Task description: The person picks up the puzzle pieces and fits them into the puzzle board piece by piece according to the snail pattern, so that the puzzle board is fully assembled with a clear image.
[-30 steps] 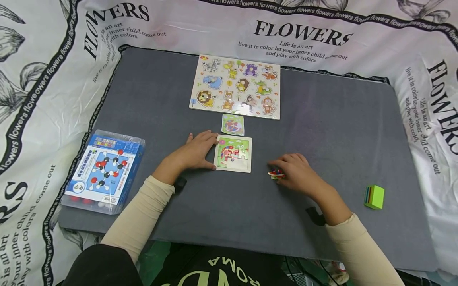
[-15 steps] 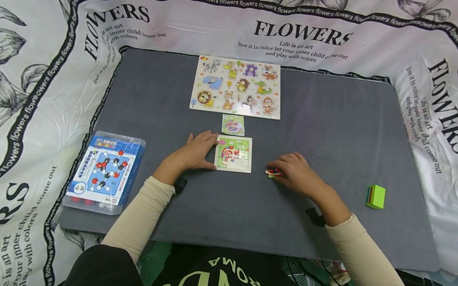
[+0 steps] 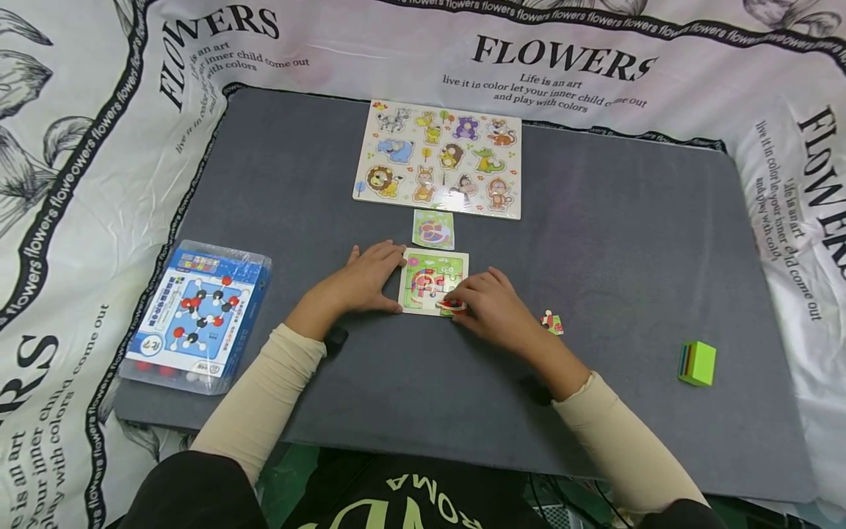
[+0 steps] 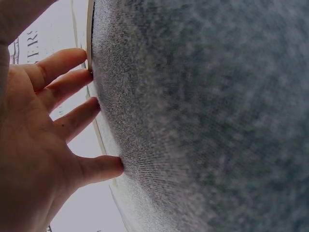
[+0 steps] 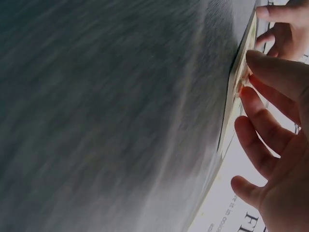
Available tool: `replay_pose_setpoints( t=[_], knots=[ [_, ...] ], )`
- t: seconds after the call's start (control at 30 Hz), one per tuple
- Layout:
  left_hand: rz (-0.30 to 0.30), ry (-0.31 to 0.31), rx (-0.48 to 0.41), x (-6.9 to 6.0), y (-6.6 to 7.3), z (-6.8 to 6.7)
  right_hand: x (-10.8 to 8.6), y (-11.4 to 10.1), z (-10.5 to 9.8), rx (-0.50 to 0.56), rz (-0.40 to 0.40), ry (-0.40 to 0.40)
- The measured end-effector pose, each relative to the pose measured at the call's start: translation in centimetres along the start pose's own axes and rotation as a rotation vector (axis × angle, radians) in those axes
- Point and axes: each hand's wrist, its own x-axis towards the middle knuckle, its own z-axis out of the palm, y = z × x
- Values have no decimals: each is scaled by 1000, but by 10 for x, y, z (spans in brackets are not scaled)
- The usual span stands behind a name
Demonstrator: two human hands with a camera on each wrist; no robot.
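A small square jigsaw puzzle tray (image 3: pixel 439 251) lies at the middle of the grey table, with green and red pieces set in it. My left hand (image 3: pixel 363 283) rests beside its left edge, fingers spread and fingertips against the frame; the left wrist view shows the same spread fingers. Over the tray's lower right corner, my right hand (image 3: pixel 496 308) pinches a red and green puzzle piece (image 3: pixel 452 306), partly hidden by the fingers. Another loose puzzle piece (image 3: pixel 551 322) lies on the table near the right forearm. A picture card (image 3: pixel 433 229) sits just above the tray.
An animal puzzle board (image 3: pixel 439 160) lies at the back. A plastic box with a molecule picture (image 3: pixel 192 316) stands at the left. Far to the right is a small green-faced block stack (image 3: pixel 698 364). A printed cloth (image 3: pixel 562 66) surrounds the table.
My right hand has moved left from the loose pieces to the tray's lower right corner, carrying a piece. One piece stays behind on the table. The left hand keeps its place.
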Motion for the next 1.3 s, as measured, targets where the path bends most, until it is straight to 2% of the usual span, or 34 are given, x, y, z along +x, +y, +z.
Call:
replay_pose_setpoints(
  t=[0.27, 0.43, 0.6, 0.8, 0.97, 1.1, 1.2, 1.3],
  knots=[
    [-1, -3, 20, 2, -3, 1, 19, -10, 10, -21, -50, 54],
    [5, -5, 22, 2, -1, 0, 21, -11, 15, -42, -61, 54],
    [6, 4, 18, 1, -1, -1, 21, -11, 16, -17, -55, 56],
    [-3, -3, 14, 1, 0, -1, 19, -15, 14, -55, -29, 0],
    [-2, -15, 14, 1, 0, -2, 16, -27, 10, -170, 33, -89],
    [-4, 1, 17, 0, 0, -4, 14, -37, 10, -257, 55, -125],
    [4, 12, 20, 0, -1, -4, 12, -38, 11, -264, 60, -117],
    [10, 0, 13, 0, -1, 0, 5, -34, 11, -205, 42, -101]
  ],
)
